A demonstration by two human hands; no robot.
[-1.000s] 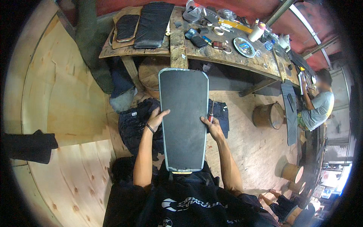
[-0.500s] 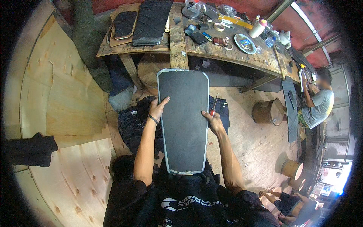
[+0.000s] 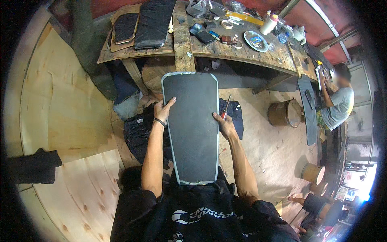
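Note:
I hold a long dark grey panel (image 3: 192,125) with a pale edge, wider at its far end, flat in front of my chest. My left hand (image 3: 164,110) grips its left edge, thumb lying on the top face; a dark band circles that wrist. My right hand (image 3: 225,126) holds the right edge and also pinches a thin tool with a red handle (image 3: 225,109) that points away from me. The panel's near end rests against my dark shirt.
A worn wooden workbench (image 3: 183,44) stands ahead, with black padded pieces (image 3: 153,22), a plate, tape rolls and small tools on it. Dark cloth (image 3: 139,133) lies on the floor below. A person in a grey shirt (image 3: 336,105) works at the right, near round wooden stools (image 3: 286,113).
The panel and both hands have shifted slightly toward the bench and upward in view. My grip on both edges is unchanged.

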